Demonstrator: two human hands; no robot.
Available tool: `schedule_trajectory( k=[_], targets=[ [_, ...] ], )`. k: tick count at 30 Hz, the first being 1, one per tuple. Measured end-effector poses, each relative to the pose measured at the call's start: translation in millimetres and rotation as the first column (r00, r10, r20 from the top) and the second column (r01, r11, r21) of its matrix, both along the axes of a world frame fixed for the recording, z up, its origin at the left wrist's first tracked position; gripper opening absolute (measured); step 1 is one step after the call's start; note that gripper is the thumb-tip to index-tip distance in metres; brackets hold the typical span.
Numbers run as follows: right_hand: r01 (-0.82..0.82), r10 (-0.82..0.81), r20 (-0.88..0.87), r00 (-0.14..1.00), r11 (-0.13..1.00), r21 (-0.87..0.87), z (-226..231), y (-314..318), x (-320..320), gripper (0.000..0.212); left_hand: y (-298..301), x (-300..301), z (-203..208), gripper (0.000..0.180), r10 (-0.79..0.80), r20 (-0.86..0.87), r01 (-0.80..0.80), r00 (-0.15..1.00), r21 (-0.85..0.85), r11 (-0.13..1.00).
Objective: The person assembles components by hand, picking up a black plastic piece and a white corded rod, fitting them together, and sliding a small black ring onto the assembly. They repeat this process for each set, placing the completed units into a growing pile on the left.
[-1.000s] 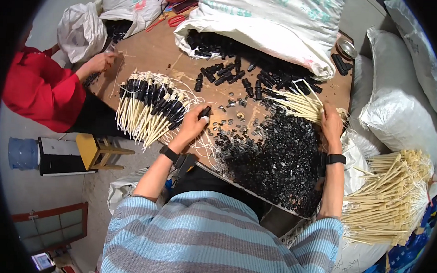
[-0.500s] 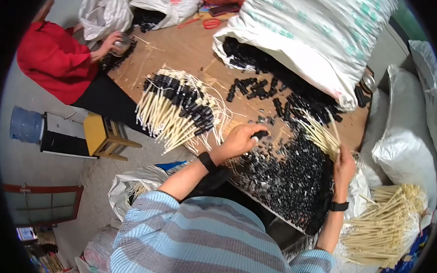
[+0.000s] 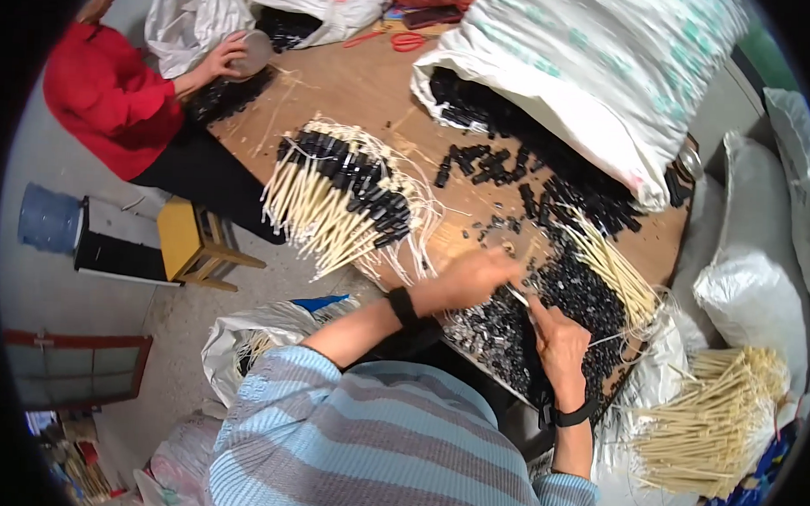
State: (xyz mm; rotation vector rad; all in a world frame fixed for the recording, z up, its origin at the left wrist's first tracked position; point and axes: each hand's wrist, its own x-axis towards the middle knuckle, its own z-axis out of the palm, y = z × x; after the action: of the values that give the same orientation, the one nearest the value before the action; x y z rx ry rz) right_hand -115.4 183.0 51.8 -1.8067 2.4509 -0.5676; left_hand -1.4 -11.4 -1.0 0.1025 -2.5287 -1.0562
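My left hand [image 3: 480, 278] is curled and partly blurred over the near table edge, its fingers hidden, so what it grips is unclear. Close beside it, my right hand [image 3: 558, 343] pinches a thin pale stick [image 3: 517, 295] whose end points at the left hand. Under both hands spreads a heap of small black and clear pieces [image 3: 591, 295]. To the right lies a loose bundle of cream sticks [image 3: 620, 274] with thin cords. On the left rests a large row of cream sticks with black sleeves [image 3: 336, 193] and white cords.
A big white sack [image 3: 572, 71] spills black tubular parts [image 3: 484, 164] onto the table [image 3: 357, 82]. Red-handled scissors [image 3: 407, 42] lie at the back. A person in red [image 3: 116, 100] works at the far left, holding a round container [image 3: 251, 56]. More cream sticks [image 3: 711, 424] are piled at the right.
My right hand has left the cream stick bundle and moved left and nearer, now with a pale stick. My left hand has shifted slightly right; the black piece seen in it is hidden now.
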Motion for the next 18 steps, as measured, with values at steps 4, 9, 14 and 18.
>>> schedule_trajectory(
  k=[4,9,14,18],
  targets=[
    [0.075,-0.056,-0.101,0.993,0.979,0.188,32.1,-3.2,-4.8,0.051,-8.8,6.2,1.6,0.036,0.022,-0.121,-0.031,0.992,-0.076,0.997],
    [0.078,-0.077,-0.047,0.996,0.997,0.022,14.5,-7.0,-8.1,0.045,10.0,7.7,42.6,0.026,-0.176,-0.112,0.162,0.978,-0.127,0.979],
    [0.221,-0.07,0.555,0.829,0.952,-0.21,2.3,0.2,-19.4,0.012,5.5,15.2,10.2,0.029,0.066,0.065,-0.054,0.996,-0.175,0.983],
    [0.283,0.446,0.893,0.055,0.851,-0.443,0.0,43.9,-49.5,0.013,-27.9,24.2,-1.1,0.022,0.352,0.345,-0.413,0.87,0.119,0.903]
  ],
)
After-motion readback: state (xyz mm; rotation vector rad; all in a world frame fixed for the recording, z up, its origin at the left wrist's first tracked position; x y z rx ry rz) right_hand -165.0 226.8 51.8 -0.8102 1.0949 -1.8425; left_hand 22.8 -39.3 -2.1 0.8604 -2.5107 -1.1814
